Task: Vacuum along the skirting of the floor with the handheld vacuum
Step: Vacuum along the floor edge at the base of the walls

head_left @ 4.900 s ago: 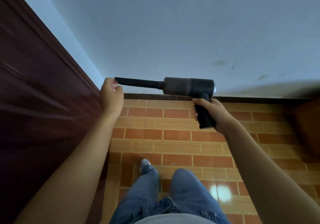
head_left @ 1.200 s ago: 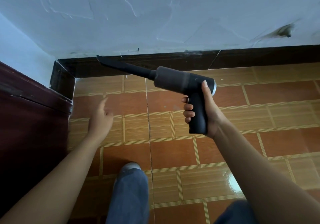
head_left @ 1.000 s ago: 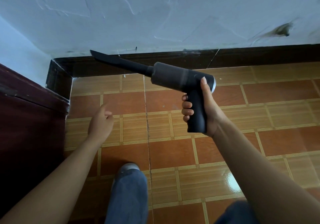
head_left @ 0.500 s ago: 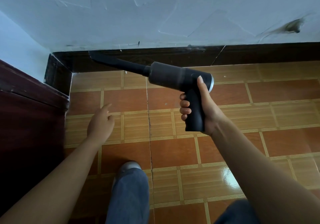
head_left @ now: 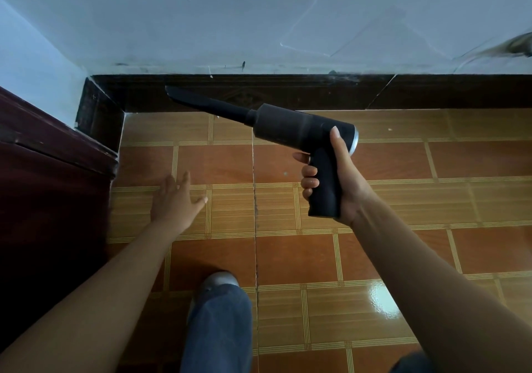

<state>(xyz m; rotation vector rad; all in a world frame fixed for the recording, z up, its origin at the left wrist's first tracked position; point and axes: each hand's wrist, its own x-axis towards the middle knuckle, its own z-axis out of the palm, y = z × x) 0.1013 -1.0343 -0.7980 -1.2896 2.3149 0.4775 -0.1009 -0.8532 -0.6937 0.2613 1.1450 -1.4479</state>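
Observation:
My right hand (head_left: 342,179) grips the pistol handle of the black handheld vacuum (head_left: 299,128), thumb lying along its rear. Its long narrow nozzle (head_left: 201,102) points left and overlaps the dark brown skirting (head_left: 288,92) at the foot of the white wall; I cannot tell whether the tip touches it. My left hand (head_left: 175,202) hovers over the tiled floor (head_left: 403,200) near the corner with fingers spread and holds nothing.
A dark red wooden panel (head_left: 43,185) fills the left side and meets the skirting's corner (head_left: 98,113). My jeans leg and shoe (head_left: 218,315) stand on the tiles below the hands. A dark smear (head_left: 515,47) marks the wall at the far right.
I have crouched from standing toward the floor corner. Over the last second the nozzle has dropped onto the skirting and shifted right, and my left hand has spread its fingers.

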